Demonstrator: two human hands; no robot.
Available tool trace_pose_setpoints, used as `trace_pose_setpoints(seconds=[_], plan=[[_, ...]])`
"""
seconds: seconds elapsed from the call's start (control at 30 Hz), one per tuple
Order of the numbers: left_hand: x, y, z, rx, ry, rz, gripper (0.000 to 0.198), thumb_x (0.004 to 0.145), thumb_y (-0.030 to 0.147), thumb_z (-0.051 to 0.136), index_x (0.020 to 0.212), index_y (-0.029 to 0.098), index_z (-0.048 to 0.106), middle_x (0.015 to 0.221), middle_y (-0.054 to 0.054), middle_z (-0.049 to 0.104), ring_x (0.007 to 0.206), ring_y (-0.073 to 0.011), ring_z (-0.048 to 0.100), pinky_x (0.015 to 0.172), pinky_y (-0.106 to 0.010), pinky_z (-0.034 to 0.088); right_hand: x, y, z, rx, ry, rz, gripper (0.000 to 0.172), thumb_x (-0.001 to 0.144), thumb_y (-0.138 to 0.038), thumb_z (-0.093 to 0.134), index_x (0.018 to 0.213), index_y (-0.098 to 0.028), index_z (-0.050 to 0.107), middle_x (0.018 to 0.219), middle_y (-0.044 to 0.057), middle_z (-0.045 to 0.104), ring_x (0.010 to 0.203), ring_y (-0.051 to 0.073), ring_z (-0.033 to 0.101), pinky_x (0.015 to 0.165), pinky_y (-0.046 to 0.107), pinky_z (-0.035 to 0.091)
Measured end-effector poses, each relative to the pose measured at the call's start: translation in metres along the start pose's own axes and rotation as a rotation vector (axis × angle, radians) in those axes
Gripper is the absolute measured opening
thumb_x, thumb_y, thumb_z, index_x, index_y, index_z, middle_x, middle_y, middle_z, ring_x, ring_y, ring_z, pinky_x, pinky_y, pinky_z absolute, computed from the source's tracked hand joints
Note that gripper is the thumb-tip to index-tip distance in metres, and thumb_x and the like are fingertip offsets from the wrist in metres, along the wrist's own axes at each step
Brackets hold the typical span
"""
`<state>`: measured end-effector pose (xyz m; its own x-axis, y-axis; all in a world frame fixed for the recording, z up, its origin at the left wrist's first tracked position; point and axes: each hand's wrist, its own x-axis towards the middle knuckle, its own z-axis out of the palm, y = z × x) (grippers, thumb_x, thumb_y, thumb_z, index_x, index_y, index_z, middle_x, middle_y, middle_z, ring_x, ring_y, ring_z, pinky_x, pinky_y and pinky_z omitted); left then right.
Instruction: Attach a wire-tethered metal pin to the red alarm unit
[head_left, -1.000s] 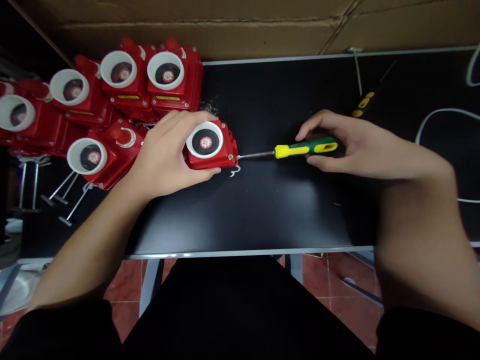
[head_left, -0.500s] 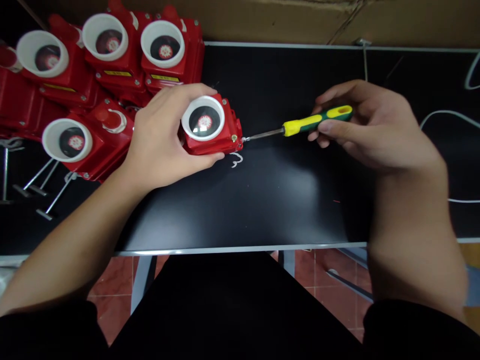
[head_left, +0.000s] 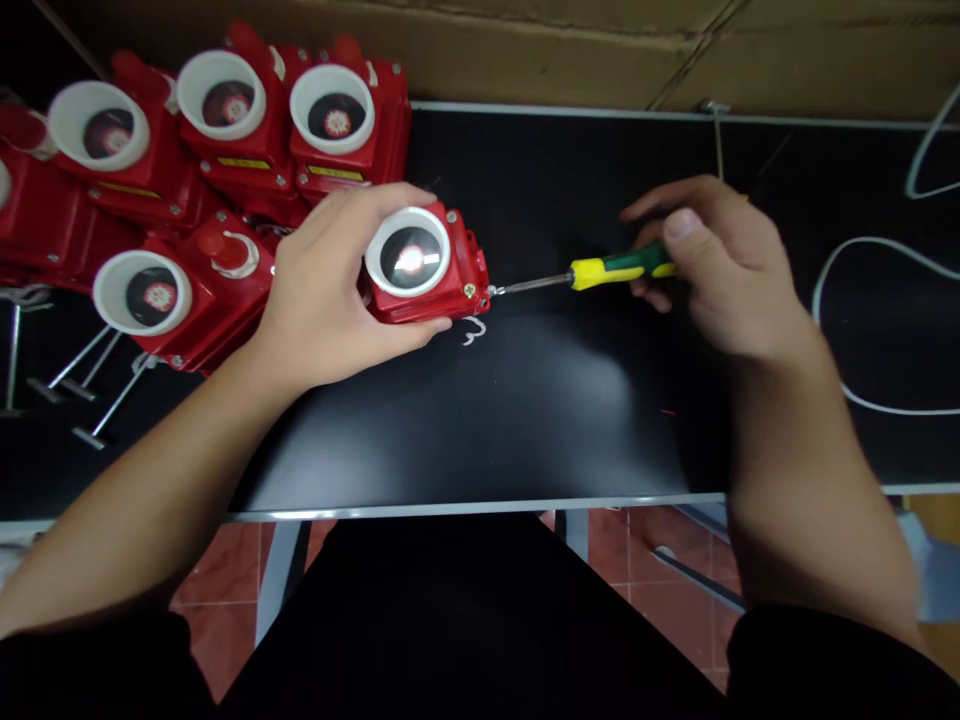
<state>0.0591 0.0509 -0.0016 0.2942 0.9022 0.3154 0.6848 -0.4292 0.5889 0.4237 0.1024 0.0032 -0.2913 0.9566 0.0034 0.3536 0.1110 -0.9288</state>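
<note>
My left hand (head_left: 330,290) is wrapped round a small red box (head_left: 431,270) with a round white-rimmed lens on top, holding it on the black table (head_left: 540,400). My right hand (head_left: 720,270) grips the green and yellow handle of a screwdriver (head_left: 600,272). Its metal tip touches a screw at the box's right corner. A small white curl of wire (head_left: 472,330) lies on the table just below that corner.
Several more red boxes (head_left: 225,130) with white-rimmed lenses are piled at the back left. Metal rods (head_left: 97,375) stick out below them. A white cable (head_left: 862,300) loops at the right. A cardboard wall (head_left: 562,50) runs behind the table.
My right hand has turned on the screwdriver handle and dropped a little. The red box is tilted slightly more, its lens now catching glare. The view has shifted a bit.
</note>
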Motion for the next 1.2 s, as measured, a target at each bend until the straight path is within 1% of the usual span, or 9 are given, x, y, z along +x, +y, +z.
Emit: trace_pose_setpoints(seconds=[0.07,0.17,0.27,0.43,0.6,0.8,0.97,1.1,1.2], plan=[[-0.001,-0.001,0.002,0.006,0.009,-0.007,0.078,0.079,0.06,0.098,0.149,0.045,0.064,0.151,0.003,0.077,0.136,-0.0403,0.075,0.121,-0.063,0.06,0.001,0.001,-0.005,0.09,-0.071,0.006,0.035,0.092,-0.047,0.083,0.115,-0.026,0.067,0.078,-0.002,0.065,0.054,0.013,0.054,0.042,0.025,0.034],[-0.002,-0.004,0.004,-0.002,0.021,0.016,0.078,0.082,0.062,0.096,0.149,0.041,0.063,0.15,0.003,0.077,0.137,-0.0391,0.074,0.122,-0.064,0.059,0.003,0.0,-0.01,0.204,-0.12,0.028,0.039,0.073,-0.025,0.079,0.108,-0.027,0.063,0.086,-0.001,0.071,0.056,0.013,0.055,0.044,0.026,0.036],[-0.002,-0.005,0.005,-0.01,0.022,0.04,0.079,0.084,0.063,0.096,0.149,0.035,0.062,0.149,0.0,0.077,0.137,-0.04,0.074,0.121,-0.066,0.06,0.004,-0.004,-0.009,0.294,-0.087,0.044,0.037,0.066,-0.019,0.077,0.099,-0.026,0.063,0.089,0.0,0.073,0.056,0.012,0.056,0.046,0.027,0.039],[-0.004,0.0,0.003,0.04,0.021,0.014,0.076,0.087,0.065,0.092,0.151,0.037,0.062,0.151,0.0,0.076,0.138,-0.0396,0.074,0.12,-0.067,0.062,0.004,-0.006,-0.009,0.331,-0.076,0.046,0.033,0.072,-0.022,0.084,0.101,-0.025,0.068,0.082,0.0,0.075,0.058,0.015,0.06,0.05,0.028,0.042],[-0.005,0.001,0.003,0.019,0.06,0.045,0.073,0.086,0.059,0.095,0.148,0.035,0.065,0.148,-0.005,0.078,0.135,-0.0404,0.077,0.12,-0.061,0.063,0.005,-0.008,-0.013,0.303,-0.114,0.038,0.033,0.084,-0.036,0.093,0.108,-0.024,0.074,0.081,0.002,0.081,0.053,0.014,0.06,0.051,0.028,0.045],[-0.006,-0.002,0.005,0.007,0.082,0.082,0.073,0.086,0.052,0.097,0.149,0.035,0.064,0.147,-0.005,0.079,0.134,-0.0394,0.077,0.118,-0.058,0.064,0.006,-0.01,-0.015,0.198,-0.134,0.026,0.052,0.092,-0.067,0.09,0.111,-0.021,0.074,0.073,0.004,0.077,0.049,0.015,0.06,0.046,0.029,0.043],[-0.006,0.001,0.005,0.036,0.066,0.038,0.074,0.086,0.057,0.097,0.149,0.041,0.062,0.149,-0.002,0.078,0.134,-0.0388,0.077,0.12,-0.061,0.064,0.005,-0.01,-0.012,0.127,-0.098,0.057,0.058,0.091,-0.078,0.086,0.086,-0.023,0.07,0.058,0.002,0.071,0.04,0.015,0.054,0.042,0.029,0.039],[-0.006,0.002,0.004,0.055,0.053,0.024,0.071,0.086,0.062,0.094,0.147,0.042,0.063,0.149,-0.001,0.078,0.134,-0.0388,0.077,0.12,-0.064,0.064,0.001,-0.012,-0.01,-0.065,-0.013,0.035,0.078,0.093,-0.095,0.068,0.064,-0.022,0.066,0.046,0.004,0.058,0.038,0.014,0.048,0.043,0.032,0.035],[-0.005,0.002,0.003,0.066,0.033,0.007,0.071,0.087,0.064,0.093,0.147,0.044,0.063,0.149,0.0,0.077,0.135,-0.0381,0.076,0.121,-0.065,0.063,-0.003,-0.009,-0.009,-0.252,0.022,-0.077,0.088,0.096,-0.103,0.045,0.069,-0.023,0.07,0.049,0.005,0.055,0.045,0.017,0.05,0.05,0.035,0.035]])
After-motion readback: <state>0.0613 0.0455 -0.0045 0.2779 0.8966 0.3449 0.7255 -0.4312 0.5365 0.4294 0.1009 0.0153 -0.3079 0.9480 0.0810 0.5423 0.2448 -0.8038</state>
